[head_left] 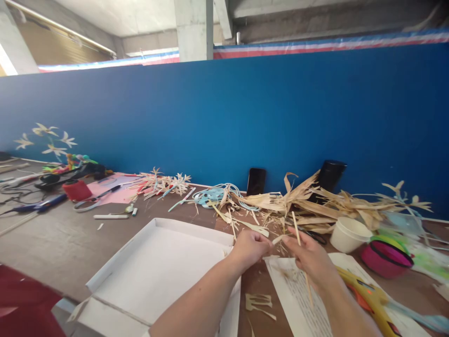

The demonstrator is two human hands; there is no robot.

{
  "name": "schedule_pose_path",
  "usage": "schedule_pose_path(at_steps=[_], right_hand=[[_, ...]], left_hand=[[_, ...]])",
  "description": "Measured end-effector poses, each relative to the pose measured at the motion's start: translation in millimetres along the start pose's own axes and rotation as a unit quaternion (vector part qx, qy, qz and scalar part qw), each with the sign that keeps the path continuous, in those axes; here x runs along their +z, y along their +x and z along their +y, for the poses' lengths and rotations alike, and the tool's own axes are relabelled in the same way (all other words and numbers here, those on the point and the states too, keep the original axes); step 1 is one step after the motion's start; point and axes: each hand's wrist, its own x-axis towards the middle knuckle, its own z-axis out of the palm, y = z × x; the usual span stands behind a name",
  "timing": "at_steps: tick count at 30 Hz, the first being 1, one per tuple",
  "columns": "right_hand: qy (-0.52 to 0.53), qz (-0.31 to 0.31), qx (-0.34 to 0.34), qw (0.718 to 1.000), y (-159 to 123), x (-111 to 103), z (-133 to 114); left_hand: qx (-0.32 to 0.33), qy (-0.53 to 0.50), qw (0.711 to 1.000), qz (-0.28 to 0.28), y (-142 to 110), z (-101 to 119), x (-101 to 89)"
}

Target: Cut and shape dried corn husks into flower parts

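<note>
My left hand (248, 248) is closed in a pinch on one end of a small pale strip of dried corn husk (279, 239). The fingers of my right hand (311, 256) are closed on the strip's other end. A thin wooden stick (296, 228) also sits in my right hand, slanting up past the fingers and down below the palm. Under the hands lies a printed sheet of paper (293, 299) with husk scraps on it. Cut husk pieces (258, 302) lie on the brown table beside the sheet.
Left is an open white cardboard box (164, 267). On the right are a yellow glue gun (368, 295), a white paper cup (350, 235) and a pink bowl (386, 257). Behind lie dried husks (294, 201), a phone (257, 181) and light-blue cord (213, 194), against a blue partition (224, 117).
</note>
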Motion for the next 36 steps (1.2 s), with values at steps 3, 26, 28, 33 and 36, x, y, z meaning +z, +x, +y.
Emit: schedule_pose_path(at_steps=[3, 26, 28, 33, 36], right_hand=[[0.016, 0.015, 0.002, 1.0, 2, 0, 1], [-0.032, 0.017, -0.147, 0.988, -8, 4, -7], [-0.023, 0.01, -0.146, 0.989, -9, 7, -7], [-0.011, -0.018, -0.138, 0.99, -13, 14, -7], [-0.014, -0.025, -0.137, 0.99, -13, 15, -6]], left_hand=[[0.002, -0.012, 1.0, 0.006, 0, 1, -0.2], [0.022, -0.122, 0.992, -0.024, -6, 12, -7.6], [0.019, -0.147, 0.988, -0.044, -9, 13, -5.5], [0.028, -0.183, 0.983, -0.019, -9, 12, -0.4], [0.03, -0.205, 0.978, 0.012, -8, 12, 0.0]])
